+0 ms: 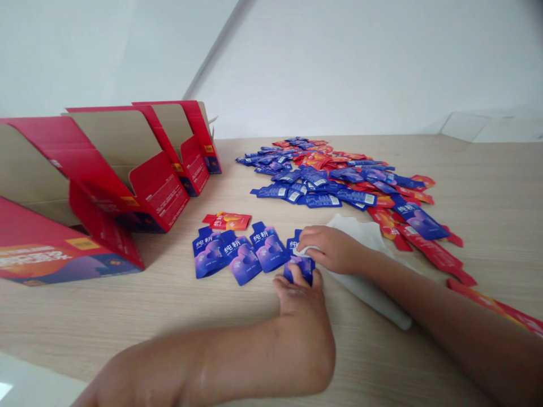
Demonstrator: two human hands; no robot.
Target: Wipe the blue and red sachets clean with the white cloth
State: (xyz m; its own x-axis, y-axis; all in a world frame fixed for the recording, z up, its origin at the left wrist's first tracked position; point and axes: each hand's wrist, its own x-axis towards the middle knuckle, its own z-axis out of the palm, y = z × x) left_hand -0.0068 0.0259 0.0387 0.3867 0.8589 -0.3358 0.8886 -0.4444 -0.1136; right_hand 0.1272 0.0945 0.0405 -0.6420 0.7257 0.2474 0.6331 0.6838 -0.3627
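My left hand pinches the near edge of a blue sachet lying on the wooden table. My right hand is closed on a white cloth and presses its corner onto that same sachet. Three more blue sachets lie side by side just left of it. A single red sachet sits behind them.
A big heap of blue and red sachets spreads over the far middle and right of the table. Several open red cardboard boxes stand at the left. A red strip lies along the right edge.
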